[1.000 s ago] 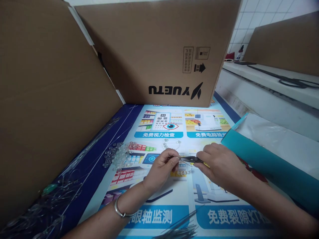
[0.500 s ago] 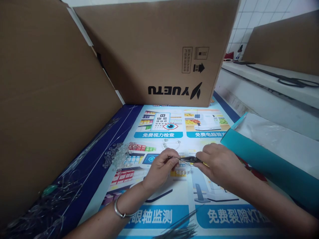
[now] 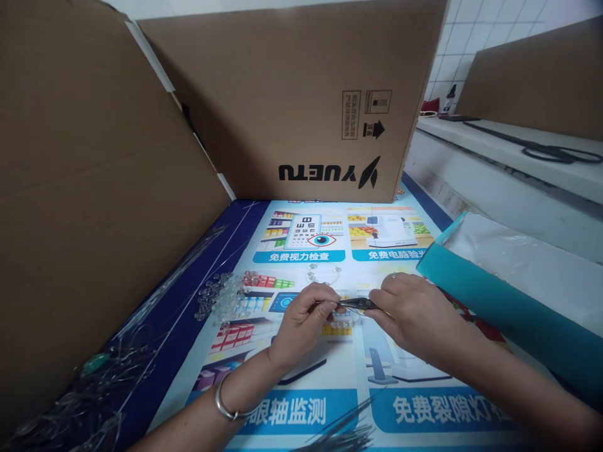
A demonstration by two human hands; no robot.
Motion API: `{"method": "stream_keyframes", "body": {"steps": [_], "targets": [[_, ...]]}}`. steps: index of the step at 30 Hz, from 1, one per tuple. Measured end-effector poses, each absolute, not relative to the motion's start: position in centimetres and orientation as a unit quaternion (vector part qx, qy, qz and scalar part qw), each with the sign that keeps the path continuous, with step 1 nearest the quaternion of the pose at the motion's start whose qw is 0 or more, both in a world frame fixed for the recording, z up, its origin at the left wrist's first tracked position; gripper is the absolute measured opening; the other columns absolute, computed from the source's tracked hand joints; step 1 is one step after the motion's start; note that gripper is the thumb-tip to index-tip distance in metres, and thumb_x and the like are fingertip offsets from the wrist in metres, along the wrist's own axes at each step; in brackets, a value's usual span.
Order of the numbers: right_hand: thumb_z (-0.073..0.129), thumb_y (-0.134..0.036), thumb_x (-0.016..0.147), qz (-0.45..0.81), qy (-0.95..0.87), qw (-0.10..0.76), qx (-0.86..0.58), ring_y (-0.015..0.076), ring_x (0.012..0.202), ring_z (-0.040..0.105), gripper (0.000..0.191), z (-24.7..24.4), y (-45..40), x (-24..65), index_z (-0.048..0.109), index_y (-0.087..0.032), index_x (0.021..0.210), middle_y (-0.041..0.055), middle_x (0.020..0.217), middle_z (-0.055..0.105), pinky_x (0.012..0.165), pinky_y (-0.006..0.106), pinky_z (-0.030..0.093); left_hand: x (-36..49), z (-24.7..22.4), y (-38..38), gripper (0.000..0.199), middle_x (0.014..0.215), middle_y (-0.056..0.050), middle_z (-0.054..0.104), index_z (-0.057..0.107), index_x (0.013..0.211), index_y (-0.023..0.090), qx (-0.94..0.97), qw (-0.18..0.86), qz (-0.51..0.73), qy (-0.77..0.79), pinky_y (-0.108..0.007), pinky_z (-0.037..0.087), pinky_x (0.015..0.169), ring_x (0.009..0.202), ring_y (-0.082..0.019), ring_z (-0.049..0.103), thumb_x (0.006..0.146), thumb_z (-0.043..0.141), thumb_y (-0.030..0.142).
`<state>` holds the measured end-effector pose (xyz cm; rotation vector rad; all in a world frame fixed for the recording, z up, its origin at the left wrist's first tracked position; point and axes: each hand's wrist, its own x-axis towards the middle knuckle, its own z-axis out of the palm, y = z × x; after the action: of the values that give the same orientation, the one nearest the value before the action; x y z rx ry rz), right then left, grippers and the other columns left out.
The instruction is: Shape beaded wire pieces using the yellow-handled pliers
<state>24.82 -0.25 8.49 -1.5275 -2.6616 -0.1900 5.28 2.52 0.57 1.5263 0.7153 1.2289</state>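
Note:
My right hand point(image 3: 407, 307) is wrapped round a pair of needle-nose pliers point(image 3: 357, 303), their dark jaws pointing left. The jaw tips meet the fingertips of my left hand point(image 3: 308, 317), which pinches a thin wire strung with clear beads point(image 3: 343, 324). Part of this beaded wire loops below the pliers; its end between my fingers is hidden. Just beyond my left hand, more clear beads on a curved wire point(image 3: 338, 270) lie on the printed sheet. Whether both beaded stretches belong to one wire, I cannot tell. A pile of loose clear beads point(image 3: 226, 298) sits to the left.
Cardboard panels point(image 3: 226, 113) stand at the left and back. An open teal box point(image 3: 499, 301) with clear plastic inside is on the right. Cut wires point(image 3: 346, 433) lie at the near edge, and tangled beaded wires point(image 3: 89, 389) at the lower left. Scissors point(image 3: 556, 152) rest on a ledge.
The pliers and my right hand have shifted very slightly left, and the wire loop with beads below them has moved a little. Both hands keep their grip.

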Motion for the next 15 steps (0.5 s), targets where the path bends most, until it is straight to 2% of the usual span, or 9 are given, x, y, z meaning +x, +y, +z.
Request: {"method": "stream_keyframes", "body": {"steps": [15], "targets": [[0.042,-0.034,0.087,-0.058,-0.873,0.042,-0.483,0.0183,0.072,0.051,0.025,8.57,-0.34,24.89,0.059,-0.019,0.076,0.0039,0.074,0.060,0.063,0.030,0.030,5.24,0.41,2.58,0.008,0.085,-0.004,0.055,0.059,0.082,0.017,0.638,0.492,0.516,0.292,-0.027,0.046,0.062,0.067,-0.011,0.054,0.083,0.052,0.015]]}}
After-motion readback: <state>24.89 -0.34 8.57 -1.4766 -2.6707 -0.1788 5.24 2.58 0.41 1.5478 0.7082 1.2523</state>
